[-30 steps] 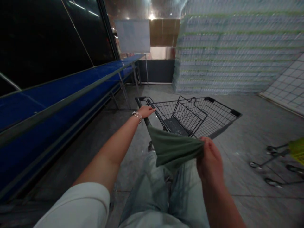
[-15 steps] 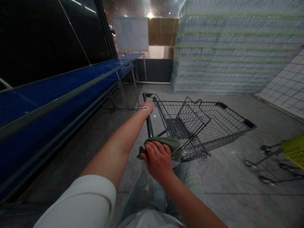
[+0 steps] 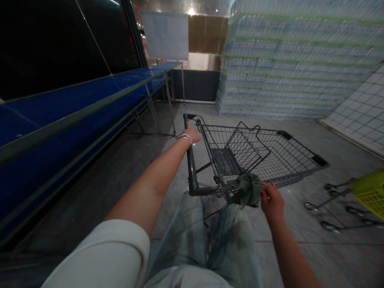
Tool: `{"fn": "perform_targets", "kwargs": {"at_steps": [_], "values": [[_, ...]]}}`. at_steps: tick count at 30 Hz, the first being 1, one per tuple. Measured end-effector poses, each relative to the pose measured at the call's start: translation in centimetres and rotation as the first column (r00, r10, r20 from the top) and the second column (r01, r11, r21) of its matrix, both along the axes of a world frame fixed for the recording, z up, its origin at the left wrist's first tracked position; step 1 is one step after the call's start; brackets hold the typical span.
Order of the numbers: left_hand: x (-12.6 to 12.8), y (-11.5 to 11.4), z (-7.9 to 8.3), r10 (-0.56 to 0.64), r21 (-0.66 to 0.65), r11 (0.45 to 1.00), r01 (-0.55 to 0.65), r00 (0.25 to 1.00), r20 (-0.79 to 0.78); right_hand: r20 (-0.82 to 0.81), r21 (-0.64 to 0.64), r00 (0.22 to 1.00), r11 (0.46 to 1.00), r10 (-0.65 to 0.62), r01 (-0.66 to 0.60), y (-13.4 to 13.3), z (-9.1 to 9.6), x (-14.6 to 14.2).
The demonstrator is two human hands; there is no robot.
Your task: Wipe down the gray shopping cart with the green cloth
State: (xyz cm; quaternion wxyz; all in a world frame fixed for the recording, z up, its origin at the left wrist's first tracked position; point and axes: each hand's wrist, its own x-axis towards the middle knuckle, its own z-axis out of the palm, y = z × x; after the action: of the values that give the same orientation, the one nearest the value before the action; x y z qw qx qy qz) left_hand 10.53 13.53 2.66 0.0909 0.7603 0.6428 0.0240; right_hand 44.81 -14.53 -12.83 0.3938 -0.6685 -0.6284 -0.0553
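Note:
A dark wire shopping cart [image 3: 270, 160] stands in front of me on the grey floor, its basket bare. My left hand [image 3: 191, 135] is closed round the far end of the cart's handle bar [image 3: 190, 168]; a bracelet sits on that wrist. My right hand [image 3: 271, 202] pinches a bunched green cloth [image 3: 247, 190] against the near corner of the basket's wire side.
A long blue counter with a metal rail [image 3: 75, 116] runs along the left. A tall stack of shrink-wrapped bottle packs [image 3: 294, 60] fills the back right. A yellow-green cart on wheels [image 3: 366, 192] stands at the right edge. My jeans-clad legs show below.
My right hand carried the green cloth from the handle bar rightward to the basket's near corner. The cart has turned slightly. My left hand stayed on the handle.

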Motion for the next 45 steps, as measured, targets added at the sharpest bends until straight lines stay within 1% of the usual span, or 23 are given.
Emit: {"fn": "perform_targets", "kwargs": {"at_steps": [2, 3, 5, 7, 9, 10, 12, 14, 16, 18, 20, 22, 23, 24, 26, 27, 29, 30, 34, 36, 38, 41, 45], "values": [[0.1, -0.1, 0.0, 0.005, 0.006, 1.000, -0.005, 1.000, -0.006, -0.048, -0.030, 0.987, 0.988, -0.151, 0.150, 0.0, -0.3, 2.3], [0.1, -0.2, 0.0, 0.010, 0.008, 1.000, -0.010, 1.000, -0.006, -0.074, -0.032, 0.975, 0.978, -0.209, 0.207, 0.0, -0.1, 2.4], [0.1, -0.2, 0.0, 0.016, 0.008, 1.000, -0.016, 1.000, -0.009, -0.102, -0.015, 0.964, 0.970, -0.244, 0.244, 0.3, 0.6, 0.4], [0.0, -0.1, -0.1, 0.018, 0.002, 1.000, -0.018, 1.000, -0.020, -0.081, 0.012, 0.983, 0.986, -0.167, 0.168, 0.7, 1.6, -3.9], [-0.2, 0.2, -0.2, 0.027, -0.004, 1.000, -0.027, 0.999, -0.033, -0.048, 0.019, 0.998, 0.999, -0.038, 0.039, 1.1, 2.6, -9.1], [-0.3, 0.4, -0.3, 0.028, -0.006, 1.000, -0.029, 0.999, -0.033, -0.055, 0.017, 0.998, 1.000, 0.010, -0.009, 1.3, 3.1, -11.4], [-0.7, 0.9, -0.6, 0.025, -0.001, 1.000, -0.025, 1.000, -0.017, -0.123, 0.028, 0.991, 0.999, 0.049, -0.046, 1.7, 3.6, -15.0], [-1.1, 1.4, -1.0, 0.014, 0.016, 1.000, -0.014, 1.000, 0.001, -0.198, 0.019, 0.977, 0.997, 0.081, -0.079, 1.7, 3.9, -16.6], [-1.6, 1.9, -1.3, 0.010, 0.032, 0.999, -0.010, 1.000, -0.001, -0.269, 0.007, 0.955, 0.991, 0.129, -0.132, 1.5, 4.0, -17.0], [-1.9, 2.2, -1.5, 0.007, 0.037, 0.999, -0.006, 1.000, -0.017, -0.368, 0.030, 0.918, 0.989, 0.145, -0.144, 1.1, 4.5, -17.1], [-2.0, 2.5, -1.6, -0.003, 0.045, 0.999, 0.005, 1.000, -0.027, -0.485, 0.090, 0.864, 0.991, 0.132, -0.101, 0.8, 5.9, -17.9], [-1.9, 2.5, -1.6, -0.010, 0.051, 0.999, 0.012, 0.999, -0.034, -0.535, 0.166, 0.826, 0.981, 0.179, -0.105, 0.5, 8.1, -19.6], [-1.8, 2.5, -1.5, -0.006, 0.047, 0.999, 0.008, 0.999, -0.038, -0.504, 0.194, 0.828, 0.966, 0.246, -0.169, 0.5, 9.4, -20.8], [-1.7, 2.5, -1.4, 0.004, 0.042, 0.999, -0.002, 0.999, -0.042, -0.432, 0.202, 0.838, 0.941, 0.334, -0.271, 0.5, 10.7, -21.9], [-1.6, 2.3, -1.3, 0.025, 0.027, 0.999, -0.024, 0.998, -0.049, -0.220, 0.141, 0.835, 0.863, 0.505, -0.485, 0.5, 12.7, -24.1], [-1.5, 2.2, -1.2, 0.030, 0.024, 0.999, -0.029, 0.998, -0.050, -0.122, 0.093, 0.819, 0.828, 0.561, -0.553, 0.5, 13.2, -24.7], [-1.5, 1.9, -1.0, 0.026, 0.028, 0.999, -0.025, 0.999, -0.045, -0.010, 0.043, 0.789, 0.788, 0.615, -0.614, 0.6, 13.2, -24.9], [-1.5, 1.8, -0.9, 0.022, 0.031, 0.999, -0.021, 0.999, -0.041, 0.006, 0.055, 0.778, 0.777, 0.628, -0.627, 0.5, 12.8, -24.3], [-1.4, 1.2, -0.7, 0.009, 0.021, 1.000, -0.009, 1.000, -0.017, -0.052, 0.209, 0.741, 0.733, 0.669, -0.648, 0.2, 10.0, -19.1], [-1.1, 0.8, -0.6, 0.013, 0.012, 1.000, -0.013, 1.000, 0.003, -0.099, 0.249, 0.741, 0.738, 0.664, -0.627, 0.1, 9.2, -16.4], [-0.8, 0.4, -0.4, 0.026, 0.015, 1.000, -0.026, 0.999, 0.030, -0.134, 0.239, 0.759, 0.764, 0.638, -0.600, -0.1, 9.1, -15.0], [-0.5, -0.3, -0.2, 0.044, 0.016, 0.999, -0.045, 0.998, 0.049, -0.116, 0.215, 0.788, 0.790, 0.605, -0.574, -0.3, 10.1, -15.9], [-0.3, -0.7, 0.1, 0.058, 0.023, 0.998, -0.059, 0.998, 0.033, 0.029, 0.137, 0.785, 0.776, 0.618, -0.616, -0.3, 12.3, -20.6]]}}
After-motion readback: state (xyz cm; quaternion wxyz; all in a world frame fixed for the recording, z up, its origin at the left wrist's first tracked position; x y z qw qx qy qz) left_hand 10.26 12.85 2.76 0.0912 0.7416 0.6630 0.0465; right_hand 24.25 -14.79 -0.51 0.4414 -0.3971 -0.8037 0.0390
